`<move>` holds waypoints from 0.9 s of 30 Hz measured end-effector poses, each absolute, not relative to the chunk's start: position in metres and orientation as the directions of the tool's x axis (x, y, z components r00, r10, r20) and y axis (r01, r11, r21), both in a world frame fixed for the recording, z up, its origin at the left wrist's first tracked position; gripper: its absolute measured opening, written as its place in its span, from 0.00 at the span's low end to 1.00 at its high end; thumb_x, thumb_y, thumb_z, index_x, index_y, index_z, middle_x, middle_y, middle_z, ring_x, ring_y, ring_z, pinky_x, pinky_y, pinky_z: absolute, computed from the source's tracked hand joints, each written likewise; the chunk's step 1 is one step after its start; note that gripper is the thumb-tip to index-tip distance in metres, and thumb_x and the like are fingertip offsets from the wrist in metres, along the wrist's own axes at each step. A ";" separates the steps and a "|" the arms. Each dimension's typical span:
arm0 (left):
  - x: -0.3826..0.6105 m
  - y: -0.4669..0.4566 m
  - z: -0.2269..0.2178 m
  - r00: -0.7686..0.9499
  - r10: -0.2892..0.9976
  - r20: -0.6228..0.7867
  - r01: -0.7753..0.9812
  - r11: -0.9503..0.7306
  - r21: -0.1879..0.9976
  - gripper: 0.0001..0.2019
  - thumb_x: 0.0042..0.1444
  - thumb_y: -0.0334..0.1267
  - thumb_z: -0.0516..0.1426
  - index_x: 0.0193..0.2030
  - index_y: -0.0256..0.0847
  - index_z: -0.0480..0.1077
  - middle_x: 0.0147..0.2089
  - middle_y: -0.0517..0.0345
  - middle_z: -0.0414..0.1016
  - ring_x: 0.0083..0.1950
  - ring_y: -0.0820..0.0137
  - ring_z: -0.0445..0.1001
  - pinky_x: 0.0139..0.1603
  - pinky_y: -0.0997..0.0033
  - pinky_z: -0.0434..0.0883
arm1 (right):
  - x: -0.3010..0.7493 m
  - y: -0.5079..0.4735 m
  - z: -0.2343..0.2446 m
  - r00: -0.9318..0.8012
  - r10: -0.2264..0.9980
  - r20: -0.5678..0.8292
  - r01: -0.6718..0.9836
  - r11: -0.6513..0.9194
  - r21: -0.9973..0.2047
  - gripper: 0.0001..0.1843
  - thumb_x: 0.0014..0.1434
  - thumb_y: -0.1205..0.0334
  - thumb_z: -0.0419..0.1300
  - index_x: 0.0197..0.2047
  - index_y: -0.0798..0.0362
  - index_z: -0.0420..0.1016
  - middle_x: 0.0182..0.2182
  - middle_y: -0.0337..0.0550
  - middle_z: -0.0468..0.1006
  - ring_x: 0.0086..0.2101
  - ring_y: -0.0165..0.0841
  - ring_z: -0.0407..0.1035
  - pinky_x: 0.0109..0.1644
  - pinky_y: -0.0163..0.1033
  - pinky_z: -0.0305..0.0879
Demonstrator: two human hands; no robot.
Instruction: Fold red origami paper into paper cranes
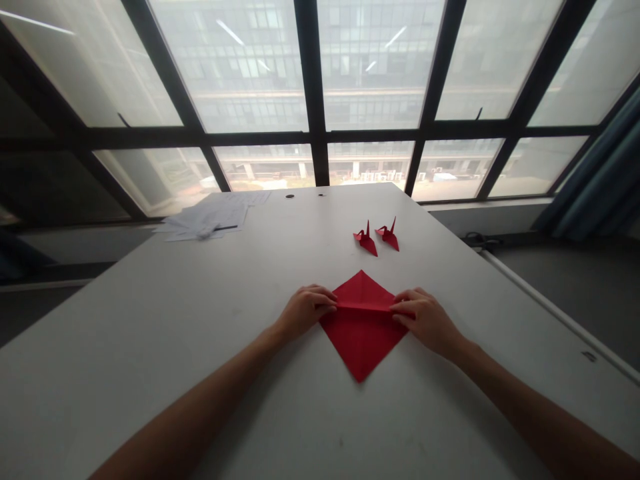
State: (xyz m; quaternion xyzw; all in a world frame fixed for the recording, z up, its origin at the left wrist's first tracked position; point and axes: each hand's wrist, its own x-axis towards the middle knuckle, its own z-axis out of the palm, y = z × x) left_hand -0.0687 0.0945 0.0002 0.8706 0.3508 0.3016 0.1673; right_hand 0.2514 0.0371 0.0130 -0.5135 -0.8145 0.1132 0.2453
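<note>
A red square of paper (363, 333) lies on the white table (150, 320) like a diamond, its far half folded up along a crease across the middle. My left hand (304, 311) pinches the left end of that crease with curled fingers. My right hand (425, 319) pinches the right end the same way. Beyond the paper stand two small folded red paper cranes, one (367, 241) left of the other (389, 236).
A loose pile of white sheets (210, 219) with a dark pen lies at the table's far left. Two small dark holes mark the far edge. Large windows with black frames run behind, and a blue curtain (595, 187) hangs at the right.
</note>
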 end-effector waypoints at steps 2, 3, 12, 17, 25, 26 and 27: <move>-0.069 0.095 0.000 0.584 0.705 0.403 0.506 -0.704 0.498 0.07 0.63 0.38 0.61 0.38 0.47 0.82 0.45 0.54 0.83 0.47 0.64 0.78 0.53 0.64 0.74 | 0.248 0.036 0.012 -0.355 0.896 0.268 0.774 0.443 -0.453 0.09 0.61 0.65 0.62 0.39 0.45 0.85 0.43 0.43 0.81 0.44 0.41 0.70 0.52 0.47 0.67; -0.069 0.095 0.000 0.588 0.702 0.402 0.506 -0.707 0.494 0.06 0.63 0.38 0.61 0.38 0.47 0.82 0.45 0.55 0.83 0.47 0.64 0.78 0.53 0.63 0.74 | 0.247 0.036 0.011 -0.349 0.899 0.265 0.771 0.437 -0.464 0.09 0.61 0.65 0.62 0.38 0.45 0.85 0.42 0.43 0.81 0.44 0.41 0.70 0.51 0.47 0.67; -0.068 0.095 0.000 0.624 0.680 0.385 0.518 -0.729 0.447 0.06 0.62 0.37 0.62 0.39 0.48 0.82 0.47 0.56 0.82 0.49 0.64 0.78 0.55 0.63 0.71 | 0.244 0.037 0.006 -0.266 0.930 0.253 0.744 0.365 -0.559 0.08 0.59 0.66 0.62 0.36 0.48 0.84 0.42 0.45 0.80 0.43 0.40 0.71 0.52 0.46 0.67; -0.067 0.093 0.000 0.622 0.676 0.395 0.525 -0.734 0.430 0.07 0.64 0.39 0.60 0.39 0.48 0.82 0.47 0.55 0.82 0.48 0.64 0.78 0.54 0.64 0.72 | 0.245 0.038 0.004 -0.255 0.935 0.245 0.724 0.352 -0.593 0.08 0.58 0.66 0.62 0.35 0.48 0.84 0.41 0.45 0.80 0.43 0.40 0.72 0.52 0.46 0.67; -0.070 0.092 0.003 0.546 0.683 0.485 0.544 -0.729 0.415 0.10 0.66 0.43 0.59 0.40 0.45 0.81 0.44 0.53 0.83 0.49 0.63 0.79 0.57 0.61 0.70 | 0.247 0.041 -0.001 -0.140 0.953 0.267 0.461 0.302 -0.834 0.07 0.58 0.60 0.63 0.34 0.51 0.84 0.40 0.48 0.79 0.41 0.40 0.73 0.43 0.43 0.73; -0.070 0.092 0.004 0.535 0.684 0.496 0.551 -0.727 0.410 0.10 0.66 0.44 0.59 0.41 0.45 0.81 0.44 0.53 0.83 0.50 0.63 0.78 0.57 0.60 0.70 | 0.248 0.042 -0.001 -0.122 0.953 0.276 0.438 0.301 -0.847 0.08 0.59 0.58 0.64 0.34 0.51 0.84 0.40 0.48 0.79 0.41 0.41 0.73 0.42 0.43 0.74; -0.070 0.092 0.004 0.531 0.684 0.501 0.557 -0.727 0.402 0.10 0.66 0.44 0.59 0.41 0.45 0.81 0.45 0.53 0.83 0.51 0.62 0.78 0.58 0.59 0.69 | 0.249 0.043 -0.001 -0.113 0.951 0.286 0.440 0.306 -0.844 0.09 0.59 0.57 0.64 0.35 0.51 0.84 0.41 0.48 0.79 0.42 0.41 0.73 0.42 0.44 0.74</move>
